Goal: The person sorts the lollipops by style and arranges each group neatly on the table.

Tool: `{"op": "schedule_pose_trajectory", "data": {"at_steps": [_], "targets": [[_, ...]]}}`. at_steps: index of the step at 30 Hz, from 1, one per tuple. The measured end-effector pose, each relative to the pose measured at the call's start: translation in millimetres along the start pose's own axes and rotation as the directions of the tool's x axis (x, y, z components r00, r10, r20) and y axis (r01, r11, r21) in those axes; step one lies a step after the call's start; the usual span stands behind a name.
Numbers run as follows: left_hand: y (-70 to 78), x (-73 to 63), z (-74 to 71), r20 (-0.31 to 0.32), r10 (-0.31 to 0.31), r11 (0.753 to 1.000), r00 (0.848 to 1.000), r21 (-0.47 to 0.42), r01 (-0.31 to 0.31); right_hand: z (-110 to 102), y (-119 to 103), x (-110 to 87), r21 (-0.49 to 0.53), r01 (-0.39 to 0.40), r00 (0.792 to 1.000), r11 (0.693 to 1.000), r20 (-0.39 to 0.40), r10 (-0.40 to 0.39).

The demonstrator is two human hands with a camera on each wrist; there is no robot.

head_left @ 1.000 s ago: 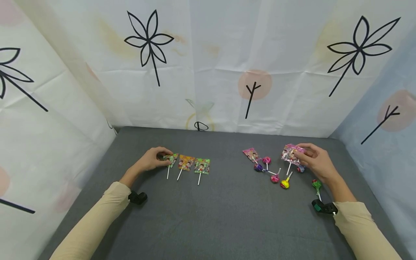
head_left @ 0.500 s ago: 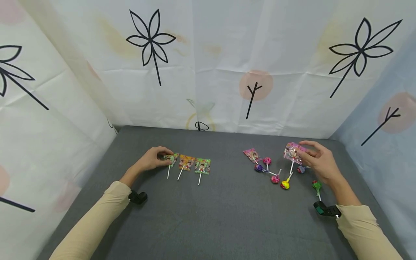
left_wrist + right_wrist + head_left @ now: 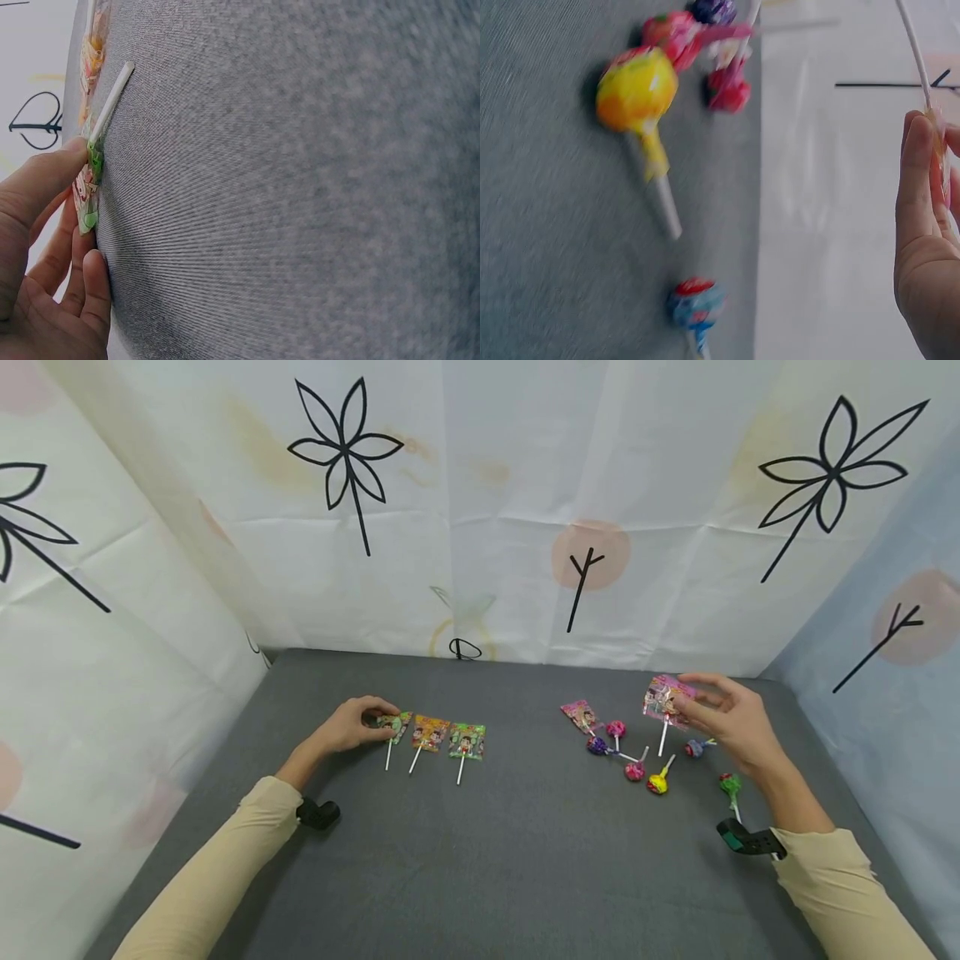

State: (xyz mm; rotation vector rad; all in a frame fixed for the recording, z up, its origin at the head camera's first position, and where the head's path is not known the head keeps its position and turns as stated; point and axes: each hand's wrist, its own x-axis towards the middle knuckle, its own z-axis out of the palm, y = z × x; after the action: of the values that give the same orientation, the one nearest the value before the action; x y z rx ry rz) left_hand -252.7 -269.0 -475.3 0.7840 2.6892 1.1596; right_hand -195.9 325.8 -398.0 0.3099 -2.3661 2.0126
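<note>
My left hand [image 3: 352, 725] pinches the flat wrapper of a green lollipop [image 3: 91, 161] between thumb and fingers, low against the grey table; its white stick points away from the hand. To its right lie an orange flat-wrapped lollipop [image 3: 430, 734] and another green one [image 3: 467, 741], sticks toward me. My right hand [image 3: 723, 718] holds a pink flat-wrapped lollipop [image 3: 666, 699] by its wrapper, raised off the table, stick hanging down. Below and beside it lie a yellow round lollipop [image 3: 637, 90] and a blue-and-red one [image 3: 696, 304].
Left of the right hand lie a pink flat-wrapped lollipop [image 3: 581, 716], a purple round one [image 3: 597, 745] and two pink round ones, one nearer the front [image 3: 634, 771]. A green round lollipop [image 3: 730, 785] lies by the right wrist. Patterned cloth walls [image 3: 510, 460] surround the grey table [image 3: 465, 868].
My right hand has lifted the pink flat-wrapped lollipop a little higher and farther back, uncovering more of the blue-and-red one. The left hand and its green lollipop stay in place.
</note>
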Motion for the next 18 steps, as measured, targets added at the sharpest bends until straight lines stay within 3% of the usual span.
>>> {"op": "schedule_pose_trajectory", "data": {"at_steps": [3,18], "targets": [[1.4,-0.1,-1.0,0.000,-0.008,1.000,1.000,0.001,0.008,6,-8,-0.9,0.036,0.019,1.000,0.999,0.022,-0.019],[3.0,-0.2,-0.7,0.000,-0.008,1.000,1.000,0.004,0.008,38,-14,-2.1,-0.052,0.045,0.995,0.998,0.094,-0.040]]}}
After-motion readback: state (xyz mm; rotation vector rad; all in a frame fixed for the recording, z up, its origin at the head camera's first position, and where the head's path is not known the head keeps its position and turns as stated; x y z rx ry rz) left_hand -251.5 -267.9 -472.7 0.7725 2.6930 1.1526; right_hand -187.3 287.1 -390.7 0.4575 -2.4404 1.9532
